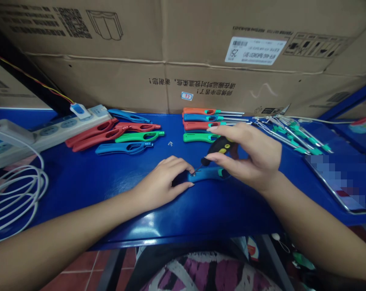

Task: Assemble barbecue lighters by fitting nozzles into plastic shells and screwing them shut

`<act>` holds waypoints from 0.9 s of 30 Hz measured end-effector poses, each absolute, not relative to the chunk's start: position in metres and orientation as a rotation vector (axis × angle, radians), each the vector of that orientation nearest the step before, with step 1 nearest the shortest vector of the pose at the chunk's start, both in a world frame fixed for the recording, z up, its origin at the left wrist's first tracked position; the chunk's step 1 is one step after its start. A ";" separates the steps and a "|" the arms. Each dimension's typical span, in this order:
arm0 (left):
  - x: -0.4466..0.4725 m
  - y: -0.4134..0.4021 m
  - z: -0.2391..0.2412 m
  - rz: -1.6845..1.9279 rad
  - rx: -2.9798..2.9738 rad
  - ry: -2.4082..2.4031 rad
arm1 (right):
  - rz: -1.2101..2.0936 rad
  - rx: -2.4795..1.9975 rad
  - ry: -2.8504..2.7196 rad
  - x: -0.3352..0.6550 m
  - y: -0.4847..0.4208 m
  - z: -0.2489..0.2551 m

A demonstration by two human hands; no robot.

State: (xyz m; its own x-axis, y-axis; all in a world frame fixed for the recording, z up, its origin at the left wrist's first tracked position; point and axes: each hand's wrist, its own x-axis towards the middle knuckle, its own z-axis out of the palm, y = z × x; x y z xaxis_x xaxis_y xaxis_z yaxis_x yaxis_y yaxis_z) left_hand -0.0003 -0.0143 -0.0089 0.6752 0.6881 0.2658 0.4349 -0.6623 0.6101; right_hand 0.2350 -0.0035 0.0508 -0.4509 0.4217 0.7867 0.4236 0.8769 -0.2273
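A blue lighter body (207, 174) lies on the blue table (110, 190) in front of me. My left hand (164, 182) presses down on its left end, fingers curled over it. My right hand (246, 155) is closed round a screwdriver with a black and yellow handle (221, 146); its thin tip points down-left onto the lighter near my left fingertips.
Red, green and blue plastic shells (122, 135) lie at the back left, assembled lighters (204, 121) at the back middle, metal-tube parts with green ends (292, 131) at the right. A white power strip (49, 129), coiled cable (13, 198), a phone (340, 182) and cardboard boxes (183, 56) surround them.
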 end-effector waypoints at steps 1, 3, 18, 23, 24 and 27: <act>0.000 -0.014 -0.009 0.663 2.382 0.868 | 0.014 -0.615 -2.100 0.234 -0.003 0.050; 0.000 -0.014 -0.009 0.665 2.387 0.869 | 0.180 -0.679 -2.120 0.232 -0.004 0.049; -0.001 -0.015 -0.010 0.664 2.394 0.856 | -0.014 -0.637 -2.060 0.232 0.000 0.047; 0.000 -0.015 -0.010 0.666 2.394 0.860 | 0.235 -0.675 -2.124 0.232 0.001 0.045; 0.000 -0.015 -0.009 0.665 2.396 0.862 | 0.325 -0.689 -2.120 0.232 0.002 0.044; 0.000 -0.015 -0.009 0.657 2.397 0.855 | 0.243 -0.677 -2.059 0.234 0.003 0.044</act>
State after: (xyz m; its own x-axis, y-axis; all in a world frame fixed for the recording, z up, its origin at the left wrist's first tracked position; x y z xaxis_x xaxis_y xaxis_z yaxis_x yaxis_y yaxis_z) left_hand 0.0003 -0.0145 -0.0089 0.6848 0.6781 0.2670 0.4326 -0.6731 0.5998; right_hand 0.2341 0.0030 0.0437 -0.4215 0.5522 0.7193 0.3693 0.8290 -0.4200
